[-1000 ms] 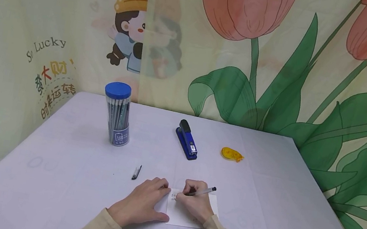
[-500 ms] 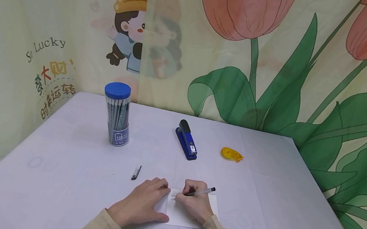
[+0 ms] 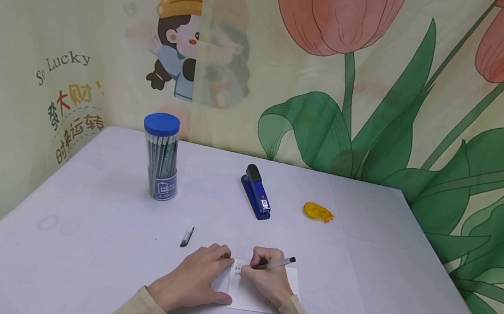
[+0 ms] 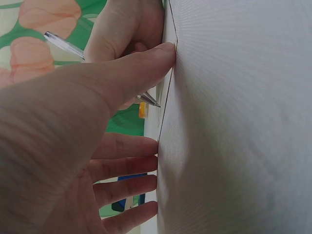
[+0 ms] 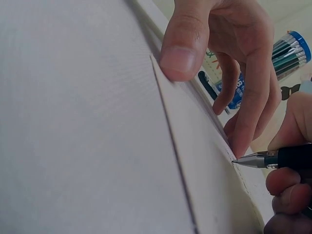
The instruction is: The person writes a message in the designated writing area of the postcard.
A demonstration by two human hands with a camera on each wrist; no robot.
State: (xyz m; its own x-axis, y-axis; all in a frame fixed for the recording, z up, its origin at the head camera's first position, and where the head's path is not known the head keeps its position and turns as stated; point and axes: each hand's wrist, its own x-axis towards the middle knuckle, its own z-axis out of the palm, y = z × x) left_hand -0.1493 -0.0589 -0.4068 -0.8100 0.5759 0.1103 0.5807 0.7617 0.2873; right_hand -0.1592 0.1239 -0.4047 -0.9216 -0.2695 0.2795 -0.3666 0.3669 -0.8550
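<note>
A pen [image 3: 281,263] with a clear barrel and dark end is pinched in my right hand [image 3: 269,277]. Its metal tip touches the white paper [image 3: 253,300], as the right wrist view shows. Small dark handwriting stands near the paper's upper left corner. My left hand [image 3: 198,276] rests along the paper's left edge, fingers spread; the thumb and fingertips press on that edge. Just beyond the left hand lies a small pen cap [image 3: 187,237] with a clip. My right hand hides part of the paper.
Farther back on the white table [image 3: 83,240] stands a clear tub of pencils [image 3: 162,164] with a blue lid. A blue stapler [image 3: 257,192] lies at the back middle, and a yellow correction tape [image 3: 318,211] to its right. Printed curtains hang behind the table.
A little more handwriting shows on the paper beside the pen. My right hand has shifted very slightly; the left hand stays in place.
</note>
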